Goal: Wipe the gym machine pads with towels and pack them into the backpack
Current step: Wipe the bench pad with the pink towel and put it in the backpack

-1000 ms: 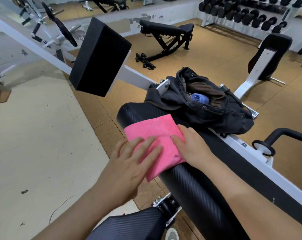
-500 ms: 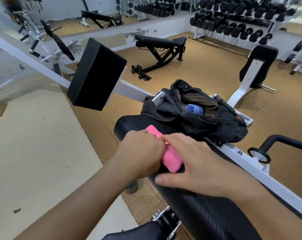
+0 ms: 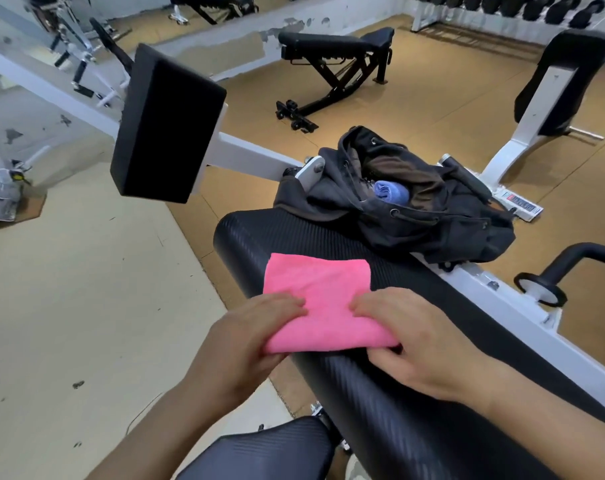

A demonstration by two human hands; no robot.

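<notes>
A folded bright pink microfibre towel (image 3: 320,303) is laid flat on the long black ribbed vinyl pad (image 3: 370,386) of the gym machine, near the pad's far end. Its near edge is pinched by both hands: the left hand (image 3: 249,344) grips the left corner with the thumb tucked beneath the cloth and the fingers curled on top, and the right hand (image 3: 411,341) holds the right corner in the same manner, its thumb partly hidden under the fold. Beyond the towel, an open dark grey fabric backpack (image 3: 415,202) is rested on the far end of the pad, overhanging the white steel frame (image 3: 508,306). Inside its mouth a rolled blue towel (image 3: 391,192) is seen, only partly exposed; brown cloth beside it cannot be identified. A black rectangular block pad (image 3: 166,123) is carried on a white arm to the left. A second black pad (image 3: 259,452) is cut off at the lower edge. The dumbbell rack (image 3: 536,8) at the top right is cropped and blurred.
</notes>
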